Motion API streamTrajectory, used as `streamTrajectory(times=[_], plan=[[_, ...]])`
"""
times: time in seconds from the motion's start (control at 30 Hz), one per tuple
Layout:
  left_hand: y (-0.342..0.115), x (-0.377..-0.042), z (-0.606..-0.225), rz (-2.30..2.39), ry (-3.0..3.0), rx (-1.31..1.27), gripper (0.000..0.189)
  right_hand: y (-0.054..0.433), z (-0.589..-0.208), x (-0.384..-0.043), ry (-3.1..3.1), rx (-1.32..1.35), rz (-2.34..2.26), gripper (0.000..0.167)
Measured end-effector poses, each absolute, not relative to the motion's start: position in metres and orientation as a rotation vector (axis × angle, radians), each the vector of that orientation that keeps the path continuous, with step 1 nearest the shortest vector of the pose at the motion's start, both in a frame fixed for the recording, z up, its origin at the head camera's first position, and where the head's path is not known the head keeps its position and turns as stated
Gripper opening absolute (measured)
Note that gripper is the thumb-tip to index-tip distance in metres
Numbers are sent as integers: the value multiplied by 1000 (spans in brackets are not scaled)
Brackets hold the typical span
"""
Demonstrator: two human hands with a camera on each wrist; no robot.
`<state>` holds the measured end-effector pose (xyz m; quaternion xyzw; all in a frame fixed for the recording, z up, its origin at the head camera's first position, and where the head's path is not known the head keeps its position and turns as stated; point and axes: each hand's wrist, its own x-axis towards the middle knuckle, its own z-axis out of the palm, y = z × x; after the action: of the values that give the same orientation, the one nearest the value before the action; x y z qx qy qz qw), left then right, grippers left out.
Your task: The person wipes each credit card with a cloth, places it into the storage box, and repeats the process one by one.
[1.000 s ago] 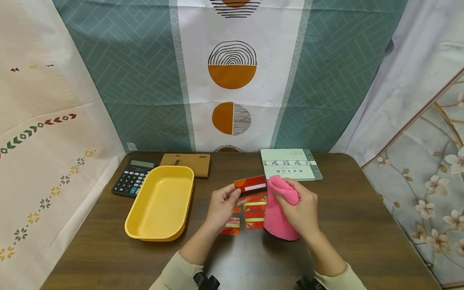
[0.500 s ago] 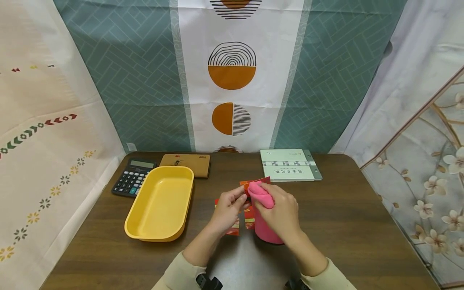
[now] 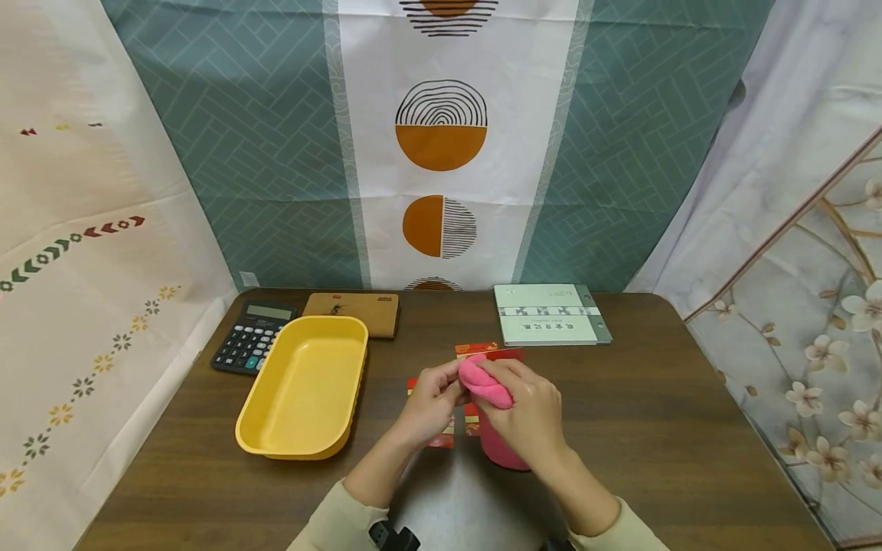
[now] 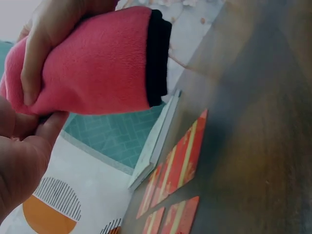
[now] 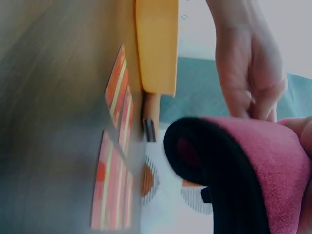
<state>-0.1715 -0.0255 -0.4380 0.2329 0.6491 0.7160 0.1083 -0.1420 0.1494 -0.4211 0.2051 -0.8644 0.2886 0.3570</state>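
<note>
My right hand [image 3: 534, 409] grips a folded pink cloth [image 3: 485, 381], a plush piece edged in black whose lower part hangs toward the table. A red card [image 3: 508, 353] shows behind the cloth's top, pinched by my left hand [image 3: 429, 398] at its left end. Most of that card is hidden by the cloth and fingers. In the left wrist view the black edging [image 4: 157, 58] points away from the hands, and the left fingertips meet right under the cloth. Below, several red-and-gold cards [image 4: 183, 161] lie flat on the table in two groups.
To the left stands a yellow plastic tray [image 3: 303, 390], overlapping a black calculator [image 3: 251, 337] and a tan notebook [image 3: 354, 310] behind it. A pale green book [image 3: 551, 314] lies at the table's back right. Fabric curtains [image 3: 276, 153] rise behind the table.
The right hand has moved left with the pink cloth, bringing it against the held card. That card has tipped from showing its striped face to nearly edge-on and is now largely covered.
</note>
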Motion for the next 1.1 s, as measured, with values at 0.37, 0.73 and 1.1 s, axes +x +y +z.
streamTrajectory(times=[0.37, 0.73, 1.1], plan=[[-30, -169, -438, 2179, 1866, 593, 41, 175, -426, -152, -2180, 342, 763, 44], [-18, -167, -437, 2176, 1948, 577, 40, 152, -428, -143, -2158, 560, 908, 46], [-24, -168, -430, 2247, 1916, 626, 37, 173, -421, -157, -2099, 295, 863, 43]])
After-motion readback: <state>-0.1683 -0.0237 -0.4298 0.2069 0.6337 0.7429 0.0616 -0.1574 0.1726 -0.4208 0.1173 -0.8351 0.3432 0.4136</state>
